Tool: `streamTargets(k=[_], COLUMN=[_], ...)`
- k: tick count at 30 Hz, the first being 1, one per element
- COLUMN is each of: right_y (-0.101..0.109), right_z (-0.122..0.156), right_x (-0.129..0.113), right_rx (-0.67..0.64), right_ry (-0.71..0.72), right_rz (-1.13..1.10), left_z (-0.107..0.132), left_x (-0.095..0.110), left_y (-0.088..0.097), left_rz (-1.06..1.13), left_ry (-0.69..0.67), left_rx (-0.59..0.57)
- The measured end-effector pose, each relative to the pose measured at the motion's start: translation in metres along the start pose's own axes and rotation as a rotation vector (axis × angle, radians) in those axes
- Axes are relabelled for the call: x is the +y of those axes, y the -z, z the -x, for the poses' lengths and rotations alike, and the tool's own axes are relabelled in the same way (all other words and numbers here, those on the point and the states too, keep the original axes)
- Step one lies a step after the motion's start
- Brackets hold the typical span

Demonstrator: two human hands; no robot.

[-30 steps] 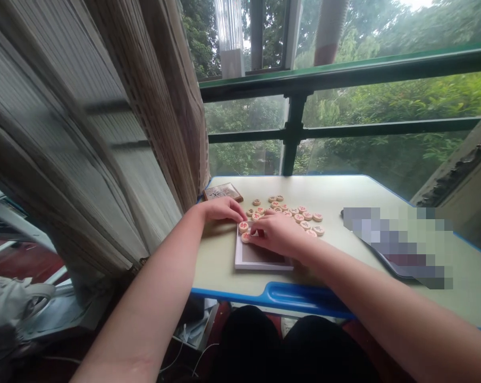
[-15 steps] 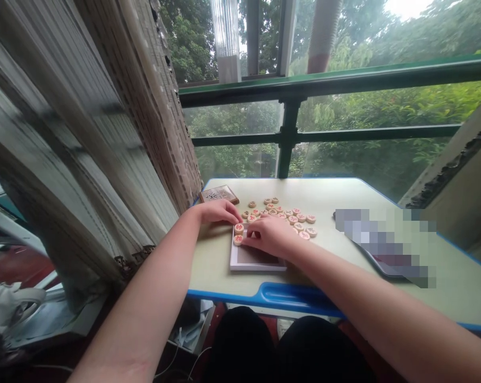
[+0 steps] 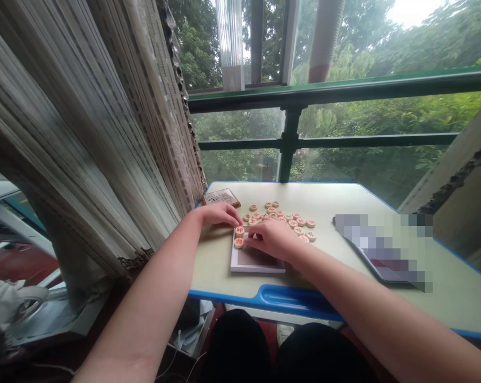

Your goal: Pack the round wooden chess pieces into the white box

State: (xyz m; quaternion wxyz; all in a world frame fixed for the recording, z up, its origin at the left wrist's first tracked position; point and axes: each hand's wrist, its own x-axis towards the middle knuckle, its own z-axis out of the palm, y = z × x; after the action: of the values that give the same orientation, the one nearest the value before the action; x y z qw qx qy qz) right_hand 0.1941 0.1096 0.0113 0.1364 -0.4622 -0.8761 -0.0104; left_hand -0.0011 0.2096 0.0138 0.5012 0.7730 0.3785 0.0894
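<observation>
A shallow white box (image 3: 258, 271) with a brown inside lies on the table in front of me. Two round Chinese chess pieces with red characters line its left side: an upper piece (image 3: 239, 231) and a lower piece (image 3: 239, 243). My left hand (image 3: 222, 214) rests at the box's far left corner, fingers stretched out and tips beside the upper piece. Over the box reaches my right hand (image 3: 272, 237), fingers bent but apart, its tips at the right edge of the pieces. Several loose chess pieces (image 3: 293, 224) spread behind the box, some hidden by my right hand.
A flat brown-edged case (image 3: 221, 197) lies at the table's far left. On the right is a dark flat device (image 3: 378, 255), mostly blurred out. A blue tray groove (image 3: 296, 298) runs along the near edge. A curtain (image 3: 144, 133) hangs close on the left.
The view has shifted slightly. Both hands stay in nearly the same place at the box, and the two pieces along its left side look unmoved.
</observation>
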Motion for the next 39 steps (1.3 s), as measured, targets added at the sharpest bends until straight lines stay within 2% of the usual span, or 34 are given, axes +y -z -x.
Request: streamTargets(k=[2, 7, 10, 13, 20, 29, 33, 39], right_y=[0.004, 0.018, 0.021, 0.022, 0.031, 0.029, 0.027, 0.024], right_z=[0.000, 0.000, 0.001, 0.004, 0.010, 0.012, 0.011, 0.009], right_x=[0.008, 0.037, 0.050, 0.057, 0.064, 0.067, 0.072, 0.075], right_rx=[0.042, 0.160, 0.172, 0.129, -0.085, -0.149, -0.128, 0.028], right_ry=[-0.049, -0.346, -0.476, -0.551, -0.516, -0.547, -0.602, -0.583], right_rz=[0.018, 0.066, 0.062, 0.021, -0.009, 0.020, 0.033, 0.021], left_z=[0.000, -0.002, -0.002, -0.002, -0.002, -0.001, -0.001, -0.003], left_x=[0.000, -0.002, -0.002, -0.001, 0.000, 0.004, 0.002, 0.001], left_y=[0.000, 0.000, -0.001, -0.001, -0.003, -0.004, -0.004, -0.004], left_rz=[0.013, 0.025, 0.000, -0.014, -0.017, -0.025, -0.024, -0.019], left_ry=[0.003, 0.018, 0.024, 0.026, 0.033, 0.034, 0.028, 0.031], left_rx=[0.007, 0.014, 0.018, 0.007, -0.022, -0.010, -0.002, -0.005])
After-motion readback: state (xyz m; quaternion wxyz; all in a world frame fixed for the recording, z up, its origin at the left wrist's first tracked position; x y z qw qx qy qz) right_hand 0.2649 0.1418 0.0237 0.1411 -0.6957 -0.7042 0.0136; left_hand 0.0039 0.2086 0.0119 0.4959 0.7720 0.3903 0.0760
